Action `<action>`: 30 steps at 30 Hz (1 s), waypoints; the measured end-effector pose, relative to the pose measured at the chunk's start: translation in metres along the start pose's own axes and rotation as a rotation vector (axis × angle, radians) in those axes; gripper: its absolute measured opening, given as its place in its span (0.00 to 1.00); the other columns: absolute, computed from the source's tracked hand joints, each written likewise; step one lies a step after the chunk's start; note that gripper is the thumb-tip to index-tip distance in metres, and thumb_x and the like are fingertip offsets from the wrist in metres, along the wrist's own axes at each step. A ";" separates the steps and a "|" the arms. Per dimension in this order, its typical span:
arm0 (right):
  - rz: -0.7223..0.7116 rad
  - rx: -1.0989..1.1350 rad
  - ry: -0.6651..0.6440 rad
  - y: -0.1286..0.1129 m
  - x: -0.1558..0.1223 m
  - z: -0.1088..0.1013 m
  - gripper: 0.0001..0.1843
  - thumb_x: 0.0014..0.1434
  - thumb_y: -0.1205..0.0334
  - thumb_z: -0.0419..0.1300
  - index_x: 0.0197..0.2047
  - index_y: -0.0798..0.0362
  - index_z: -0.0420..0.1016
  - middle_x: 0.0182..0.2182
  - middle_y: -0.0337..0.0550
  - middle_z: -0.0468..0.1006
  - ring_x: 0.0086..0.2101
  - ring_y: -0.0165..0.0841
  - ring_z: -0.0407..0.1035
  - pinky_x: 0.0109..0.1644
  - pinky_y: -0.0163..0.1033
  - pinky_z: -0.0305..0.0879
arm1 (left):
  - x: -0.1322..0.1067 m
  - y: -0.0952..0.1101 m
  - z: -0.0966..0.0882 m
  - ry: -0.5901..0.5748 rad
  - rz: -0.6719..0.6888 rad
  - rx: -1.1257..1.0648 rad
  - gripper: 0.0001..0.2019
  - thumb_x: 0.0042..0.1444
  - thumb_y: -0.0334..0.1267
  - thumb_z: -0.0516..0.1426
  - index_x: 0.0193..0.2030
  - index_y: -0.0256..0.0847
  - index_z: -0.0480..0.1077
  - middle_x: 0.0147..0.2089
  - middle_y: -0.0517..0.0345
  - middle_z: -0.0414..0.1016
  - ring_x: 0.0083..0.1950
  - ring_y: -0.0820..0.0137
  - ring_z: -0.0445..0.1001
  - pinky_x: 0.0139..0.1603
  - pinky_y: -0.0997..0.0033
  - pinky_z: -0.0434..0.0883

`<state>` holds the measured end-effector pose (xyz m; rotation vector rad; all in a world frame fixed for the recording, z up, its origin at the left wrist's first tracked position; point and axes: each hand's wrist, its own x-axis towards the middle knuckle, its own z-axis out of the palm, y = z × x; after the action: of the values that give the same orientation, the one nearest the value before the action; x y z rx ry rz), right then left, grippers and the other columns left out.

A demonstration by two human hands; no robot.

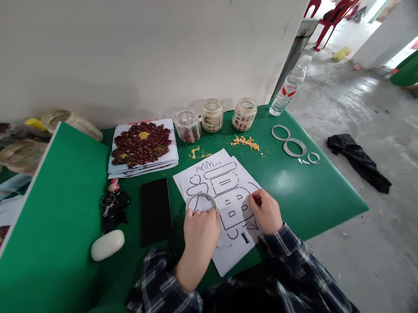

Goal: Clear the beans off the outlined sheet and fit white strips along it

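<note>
My left hand (pixel 202 230) is closed on a roll of tape (pixel 201 195), whose ring stands up past my knuckles over the drawing. Under both hands lie white sheets of paper (pixel 232 256), the top one printed with black outline shapes. My right hand (pixel 266 211) is at the right edge of the sheets, thumb and fingers pinched together. What is between those fingertips, if anything, is too small to make out. Beyond the paper, yellow corn kernels (pixel 246 143) lie scattered on the green table (pixel 303 193).
Three glass jars (pixel 212 116) and a water bottle (pixel 291 87) stand along the back. More tape rolls (pixel 295 148) lie at right. On the left are a bean flower picture (pixel 142 144), a phone (pixel 155 211), keys (pixel 111 205), a white case (pixel 108 245) and a green partition (pixel 49 208).
</note>
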<state>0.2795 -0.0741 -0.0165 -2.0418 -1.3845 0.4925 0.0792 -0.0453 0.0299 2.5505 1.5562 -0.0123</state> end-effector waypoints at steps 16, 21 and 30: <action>-0.097 -0.059 0.022 0.002 -0.004 -0.007 0.13 0.65 0.53 0.48 0.37 0.51 0.67 0.30 0.42 0.77 0.30 0.35 0.71 0.36 0.37 0.62 | 0.000 0.001 -0.002 -0.117 -0.017 -0.032 0.19 0.66 0.37 0.43 0.35 0.37 0.74 0.26 0.52 0.76 0.33 0.59 0.75 0.42 0.56 0.61; -0.070 -0.034 -0.007 0.003 -0.006 -0.009 0.13 0.65 0.53 0.47 0.37 0.51 0.66 0.30 0.43 0.77 0.29 0.34 0.70 0.34 0.37 0.62 | 0.000 0.001 -0.002 -0.126 -0.015 -0.038 0.19 0.67 0.37 0.43 0.36 0.37 0.74 0.27 0.51 0.76 0.33 0.59 0.75 0.42 0.56 0.61; -0.079 -0.073 0.054 0.003 -0.005 -0.004 0.12 0.65 0.54 0.47 0.37 0.51 0.65 0.29 0.42 0.76 0.31 0.36 0.71 0.35 0.38 0.62 | -0.001 -0.003 -0.002 -0.130 -0.012 -0.066 0.19 0.67 0.39 0.43 0.36 0.39 0.73 0.25 0.54 0.75 0.32 0.61 0.74 0.41 0.57 0.60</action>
<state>0.2819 -0.0809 -0.0163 -2.0336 -1.4640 0.3556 0.0756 -0.0448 0.0321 2.4379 1.4984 -0.1229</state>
